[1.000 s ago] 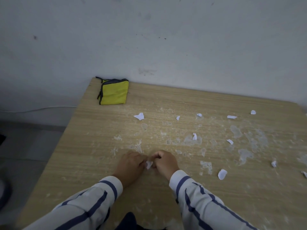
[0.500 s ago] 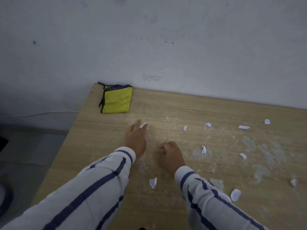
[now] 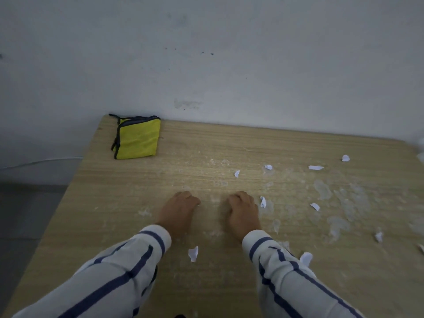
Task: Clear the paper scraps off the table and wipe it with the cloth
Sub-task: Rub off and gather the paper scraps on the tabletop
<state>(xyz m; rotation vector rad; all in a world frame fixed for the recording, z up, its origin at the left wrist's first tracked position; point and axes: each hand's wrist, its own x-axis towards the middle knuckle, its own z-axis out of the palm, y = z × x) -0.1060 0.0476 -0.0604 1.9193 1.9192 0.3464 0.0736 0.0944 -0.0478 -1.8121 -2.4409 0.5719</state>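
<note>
Half a second ago the left hand (image 3: 181, 210) was stretched toward the middle of the table (image 3: 91, 226). It has since drawn back, and the scrap that lay at its fingertips no longer shows on the wood. The right hand (image 3: 243, 212) has hardly shifted.

Lowest in the frame, a near scrap (image 3: 193, 253) lies between the two striped sleeves (image 3: 128, 269), and a second scrap (image 3: 306, 258) sits against the right one. Above them, at centre frame, both hands rest knuckles-up, near each other but apart, with the fingers curled under. Whether either fist encloses paper cannot be told. A curled scrap (image 3: 263, 201) lies just beside the right hand, and the far scraps (image 3: 316, 167) are scattered toward the upper right.

The gathering step looks barely begun. It would likely go best by taking the nearest pieces first, nipping each raised edge with the fingertips and pooling them in one fist. The flat pieces may need sliding before they lift.

The paper is thin, white and ragged, and some pieces are cupped upward. The tabletop is pale, matte wood-grain, mottled with whitish smears (image 3: 322, 189) at right that only wiping will shift. The cloth (image 3: 137, 140) waits untouched at upper left against the scuffed wall (image 3: 229, 65). It is yellow and soft-looking, folded into a rectangle with dark edging.
</note>
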